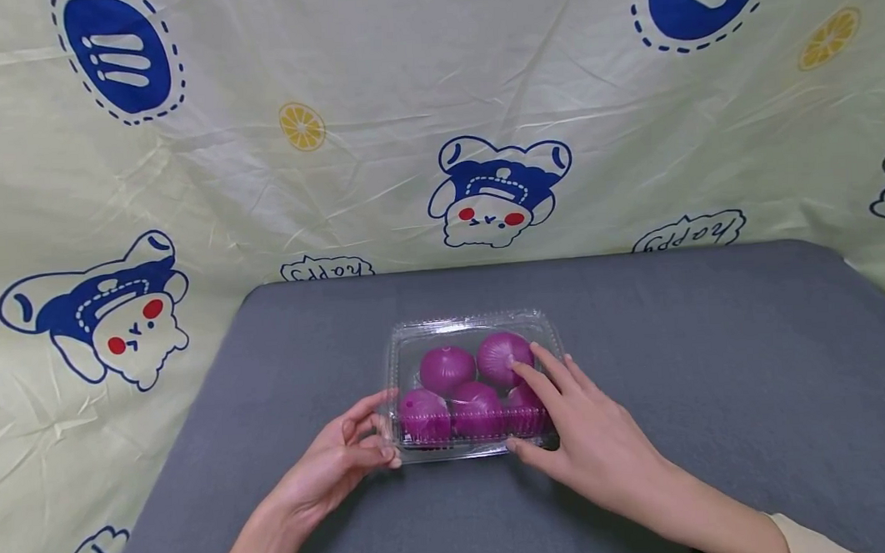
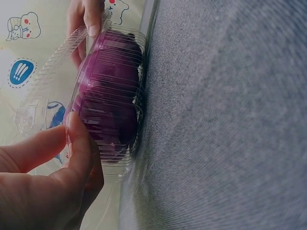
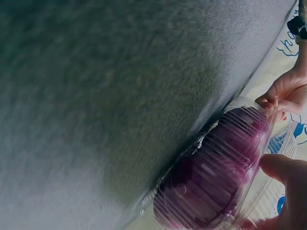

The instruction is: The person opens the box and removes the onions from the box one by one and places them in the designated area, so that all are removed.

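Observation:
A clear plastic clamshell box [image 1: 452, 453] stands on the table with several purple onions [image 1: 476, 408] inside. Its lid [image 2: 36, 98] is tilted up from the base in the left wrist view. At the box's left side, my left hand [image 1: 339, 457] pinches the rim between thumb and fingers, as the left wrist view shows closely. My right hand [image 1: 597, 435] is spread over the right side. Its thumb [image 3: 276, 166] touches the near rim, and its fingers reach over the rear right onion [image 1: 501, 355]. That hand partly covers the front right onion [image 1: 523, 412].
The box stands on a grey cloth-covered table [image 1: 717, 362]. Behind and to the left hangs a pale printed sheet [image 1: 371, 55] with cartoon bears and orange slices, meeting the table's back edge.

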The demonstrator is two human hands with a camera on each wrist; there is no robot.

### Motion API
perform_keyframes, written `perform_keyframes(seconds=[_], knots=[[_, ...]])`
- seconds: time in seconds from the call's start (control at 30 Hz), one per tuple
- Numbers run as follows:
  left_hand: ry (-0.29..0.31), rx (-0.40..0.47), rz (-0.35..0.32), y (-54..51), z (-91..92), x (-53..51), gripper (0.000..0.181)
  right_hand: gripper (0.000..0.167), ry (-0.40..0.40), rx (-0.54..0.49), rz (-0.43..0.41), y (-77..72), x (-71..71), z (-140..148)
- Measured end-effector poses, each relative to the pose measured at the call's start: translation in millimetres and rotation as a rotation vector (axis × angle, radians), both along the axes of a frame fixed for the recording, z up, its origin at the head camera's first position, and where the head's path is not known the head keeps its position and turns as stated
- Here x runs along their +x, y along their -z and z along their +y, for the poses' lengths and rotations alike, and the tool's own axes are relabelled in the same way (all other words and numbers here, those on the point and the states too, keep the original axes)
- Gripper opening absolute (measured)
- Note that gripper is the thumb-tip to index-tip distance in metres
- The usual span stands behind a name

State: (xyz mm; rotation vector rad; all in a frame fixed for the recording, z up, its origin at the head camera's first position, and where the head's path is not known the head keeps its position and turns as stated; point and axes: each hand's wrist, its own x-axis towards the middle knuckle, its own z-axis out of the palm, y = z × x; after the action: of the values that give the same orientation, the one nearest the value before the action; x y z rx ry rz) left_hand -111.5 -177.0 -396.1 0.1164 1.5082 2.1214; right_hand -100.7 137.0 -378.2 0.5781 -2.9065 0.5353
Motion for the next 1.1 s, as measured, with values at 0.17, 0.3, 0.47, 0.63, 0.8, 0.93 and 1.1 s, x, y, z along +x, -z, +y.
perform_keyframes(seconds=[0.17, 0.3, 0.47, 0.63, 0.8, 0.93, 1.1], knots=[[-0.005, 0.01, -0.01, 0.3, -1.1, -0.3, 0.078, 0.083, -0.017, 0.044, -0.017, 0.4, 1.1, 1], [-0.014, 0.017, -0.025, 0.6, -3.4, -0.6, 0.077, 0.073, -0.054, 0.062, 0.058, 1.4, 3.5, 2], [-0.027, 0.013, -0.053, 0.0, -5.5, -1.6, 0.076, 0.061, -0.083, 0.033, 0.151, 3.1, 5.9, 3], [-0.031, 0.009, -0.069, -0.9, -4.6, -2.5, 0.076, 0.06, -0.106, 0.001, 0.2, 4.9, 5.5, 8], [-0.032, 0.005, -0.079, -1.9, -3.3, -2.5, 0.077, 0.061, -0.16, -0.027, 0.236, 6.1, 4.5, 16], [-0.03, 0.0, -0.074, -2.6, -3.0, -2.6, 0.077, 0.061, -0.209, -0.048, 0.225, 5.0, 3.2, 21], [-0.047, -0.034, -0.062, -3.6, -4.8, -1.5, 0.074, 0.062, -0.249, -0.101, 0.251, 3.8, 3.7, 27]])
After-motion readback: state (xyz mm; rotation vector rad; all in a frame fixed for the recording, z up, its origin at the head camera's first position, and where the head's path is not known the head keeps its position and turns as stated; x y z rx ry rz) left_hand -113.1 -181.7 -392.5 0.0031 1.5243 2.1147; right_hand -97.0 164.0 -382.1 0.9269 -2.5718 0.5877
